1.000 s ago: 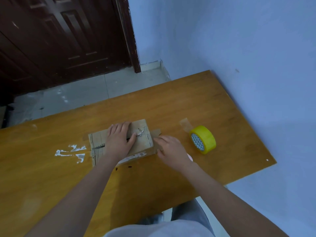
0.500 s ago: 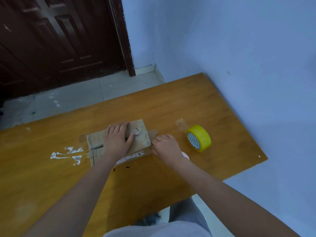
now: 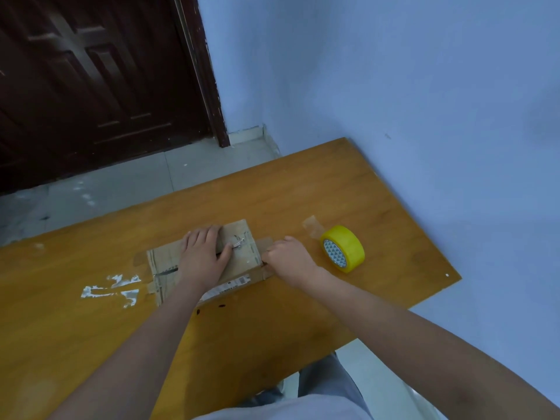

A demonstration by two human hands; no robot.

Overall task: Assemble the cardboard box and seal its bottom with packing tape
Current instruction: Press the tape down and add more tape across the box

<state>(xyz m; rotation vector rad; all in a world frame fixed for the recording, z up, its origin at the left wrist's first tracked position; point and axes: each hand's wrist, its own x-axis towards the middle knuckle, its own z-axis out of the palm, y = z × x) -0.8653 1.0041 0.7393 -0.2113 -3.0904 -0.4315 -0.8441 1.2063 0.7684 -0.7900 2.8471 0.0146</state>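
Cardboard box (image 3: pixel 242 256) is set bottom-up near the middle of the worktop (image 3: pixel 303 192), with a tape strip (image 3: pixel 265 242) run along its seam and over the right edge. The left hand (image 3: pixel 203 256) is laid flat on top, fingers straight and close together. The right hand (image 3: pixel 291 259) is pressed against the right end, fingers curled onto the tape; whether it is pinched cannot be told. Wrinkles or a lifted end are risked if the tape is rubbed unevenly. The yellow tape roll (image 3: pixel 344 248) is stood near the right hand and could be knocked rolling.
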